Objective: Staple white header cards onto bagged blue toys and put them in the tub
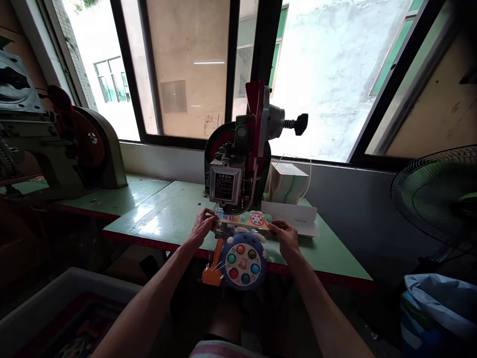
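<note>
A bagged toy [244, 265], round and blue with coloured buttons and an orange handle, hangs over the near edge of the green table [164, 219]. Its colourful printed header card [244, 218] lies under the head of a dark green and red press machine [238, 159]. My left hand [203, 224] pinches the card's left end. My right hand [285, 234] pinches its right end. Both hands have their fingers closed on the card.
A second, similar machine [55, 144] stands on the table at the left. White cards [294, 216] and a stack of pale packs [286, 181] lie behind the press. A grey bin [63, 308] sits at lower left, a fan [439, 194] and a blue bag [439, 303] at right.
</note>
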Demonstrator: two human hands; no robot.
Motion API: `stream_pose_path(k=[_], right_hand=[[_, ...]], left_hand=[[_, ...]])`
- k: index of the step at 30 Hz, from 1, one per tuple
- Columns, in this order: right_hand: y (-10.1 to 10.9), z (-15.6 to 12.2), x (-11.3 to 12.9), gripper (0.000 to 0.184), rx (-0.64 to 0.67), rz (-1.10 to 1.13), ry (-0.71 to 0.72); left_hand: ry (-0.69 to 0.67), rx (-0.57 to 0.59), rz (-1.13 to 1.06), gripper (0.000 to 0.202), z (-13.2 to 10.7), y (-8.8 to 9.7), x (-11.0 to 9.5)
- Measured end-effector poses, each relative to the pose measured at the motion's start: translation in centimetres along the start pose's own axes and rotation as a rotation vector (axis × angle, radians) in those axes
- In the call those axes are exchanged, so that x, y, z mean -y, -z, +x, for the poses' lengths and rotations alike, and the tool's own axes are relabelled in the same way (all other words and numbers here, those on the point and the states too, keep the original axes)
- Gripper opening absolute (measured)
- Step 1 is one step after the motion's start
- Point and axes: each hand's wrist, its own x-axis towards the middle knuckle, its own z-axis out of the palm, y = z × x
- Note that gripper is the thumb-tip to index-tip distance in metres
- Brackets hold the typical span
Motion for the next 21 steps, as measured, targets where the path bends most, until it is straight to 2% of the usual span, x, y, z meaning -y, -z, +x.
stream_pose_path(k=[8, 13, 16, 21], right_hand=[[0.1, 0.1, -0.4, 0.044, 0.012, -0.006, 0.024], [-0.3, -0.2, 0.2, 0.045, 0.018, 0.009, 0.012], [-1.7, -0.6, 0.3, 0.046, 0.051, 0.001, 0.008], [-5.4, -1.0, -0.4, 0.045, 0.098, 0.019, -0.006]], left_hand=[[0.019, 0.025, -0.019, 0.024, 0.2, 0.2, 0.3], [0.010, 0.015, -0.031, 0.029, -0.2, 0.6, 0.2], [0.003, -0.004, -0.040, 0.032, -0.6, 1.9, -0.2], [0.013, -0.080, -0.042, 0.037, -1.0, 5.1, -1.3]])
